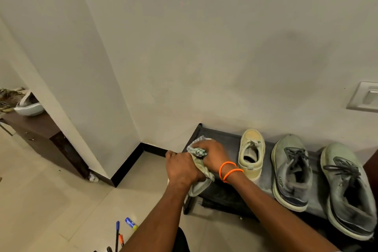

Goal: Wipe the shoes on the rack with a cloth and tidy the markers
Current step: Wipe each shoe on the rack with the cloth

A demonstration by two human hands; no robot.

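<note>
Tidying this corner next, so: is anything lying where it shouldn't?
Yes. Several loose markers and a blue-and-yellow glue stick lie scattered on the tiled floor left of the black shoe rack.

Plain off-white painted walls (pixel 204 47) meet at a corner, edged at the base by a dark brown skirting board (pixel 126 166). The floor is of pale cream glossy tiles (pixel 41 200). A white switch plate (pixel 366 97) sits on the right wall. At left stands a dark wooden side cabinet (pixel 41 133).
</note>
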